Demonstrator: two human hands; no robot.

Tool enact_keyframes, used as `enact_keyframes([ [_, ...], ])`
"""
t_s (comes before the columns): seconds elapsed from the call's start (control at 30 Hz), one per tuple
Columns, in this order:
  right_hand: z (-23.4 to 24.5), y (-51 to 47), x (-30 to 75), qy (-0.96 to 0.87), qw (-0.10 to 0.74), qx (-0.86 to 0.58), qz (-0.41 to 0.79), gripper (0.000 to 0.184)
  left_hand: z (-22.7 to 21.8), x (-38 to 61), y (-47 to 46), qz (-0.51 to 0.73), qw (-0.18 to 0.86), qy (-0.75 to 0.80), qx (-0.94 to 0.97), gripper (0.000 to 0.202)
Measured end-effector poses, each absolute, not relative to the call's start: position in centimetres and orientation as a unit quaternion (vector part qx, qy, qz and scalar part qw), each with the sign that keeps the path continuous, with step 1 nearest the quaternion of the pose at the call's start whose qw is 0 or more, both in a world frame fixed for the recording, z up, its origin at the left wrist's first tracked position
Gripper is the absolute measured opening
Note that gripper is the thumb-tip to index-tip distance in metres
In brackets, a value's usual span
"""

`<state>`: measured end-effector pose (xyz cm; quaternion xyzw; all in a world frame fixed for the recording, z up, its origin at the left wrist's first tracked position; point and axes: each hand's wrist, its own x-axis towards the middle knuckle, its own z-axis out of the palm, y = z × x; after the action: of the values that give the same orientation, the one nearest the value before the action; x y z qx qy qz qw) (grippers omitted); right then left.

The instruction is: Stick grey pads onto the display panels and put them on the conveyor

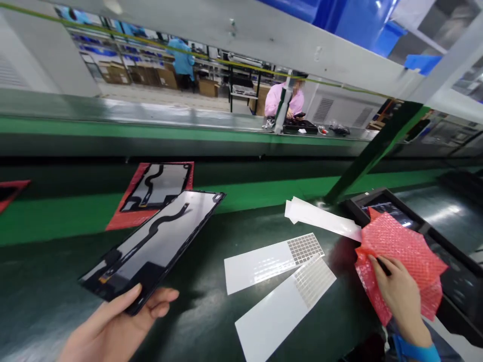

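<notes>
My left hand [121, 314] grips the lower end of a flat display panel [177, 226], tilted above the bench, thumb on top and fingers beneath. The panel's back faces up, silver-grey with black edges and a curved black ribbon cable. Behind it lies a similar panel [168, 183] on a red bubble-wrap sheet [126, 219]. On the right, my right hand [396, 289] pinches a red bubble-wrap bag [407, 246] over a black tray [455, 256]. A small dark spot shows by its fingers; I cannot make out what it is. Whether anything is inside the bag is hidden.
Two white sticker sheets [260, 264] with small grids lie mid-bench, and white strips [320, 216] lie behind them. A slanted green post [377, 151] rises beyond. Another red sheet [17, 188] sits far left. Across the line, a person in pink [277, 98] works at a bench.
</notes>
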<state>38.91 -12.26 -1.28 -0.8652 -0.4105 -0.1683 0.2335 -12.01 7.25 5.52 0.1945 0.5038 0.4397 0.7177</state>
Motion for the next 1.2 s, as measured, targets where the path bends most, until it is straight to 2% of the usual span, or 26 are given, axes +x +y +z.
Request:
enact_keyframes([
  [0.1,2.9,-10.6,34.6,-0.455,0.310,-0.808,-0.210,0.059,6.3,-11.7,6.7,0.456,0.758,0.409,0.225,0.030],
  [0.23,5.8,-6.6,25.3,-0.657,0.363,-0.655,-0.094,0.027,8.5,-10.0,4.7,0.458,0.758,0.324,0.332,0.041],
  [0.3,4.7,-4.7,20.1,-0.728,0.350,-0.589,-0.024,0.024,8.9,-9.1,3.0,0.456,0.759,0.309,0.347,0.040],
  [0.4,0.8,-2.5,13.6,-0.802,0.302,-0.515,0.012,0.024,8.0,-7.6,0.4,0.460,0.769,0.304,0.325,0.034],
  [0.5,-2.3,-1.9,10.4,-0.835,0.280,-0.471,0.042,0.011,5.3,-6.0,-1.4,0.477,0.765,0.321,0.291,0.044],
  [0.6,-2.6,-2.5,11.1,-0.832,0.282,-0.470,0.081,0.016,2.5,-4.4,-2.5,0.487,0.766,0.341,0.243,0.057],
  [0.67,-1.9,-2.9,13.4,-0.819,0.278,-0.487,0.123,0.012,1.3,-3.4,-3.3,0.482,0.772,0.353,0.215,0.057],
  [0.73,-1.1,-3.0,16.4,-0.789,0.290,-0.521,0.148,0.019,0.8,-2.5,-4.3,0.473,0.778,0.366,0.194,0.058],
  [0.93,0.1,-2.6,24.9,-0.640,0.374,-0.664,0.097,0.032,0.4,1.0,-7.1,0.475,0.776,0.402,0.107,0.072],
  [1.07,0.8,-2.2,28.2,-0.543,0.403,-0.728,0.114,0.052,0.3,2.5,-7.5,0.459,0.772,0.433,0.072,0.073],
  [1.2,1.3,-1.2,30.1,-0.473,0.429,-0.738,0.221,0.062,0.1,1.3,-7.7,0.369,0.825,0.411,0.121,0.066],
])
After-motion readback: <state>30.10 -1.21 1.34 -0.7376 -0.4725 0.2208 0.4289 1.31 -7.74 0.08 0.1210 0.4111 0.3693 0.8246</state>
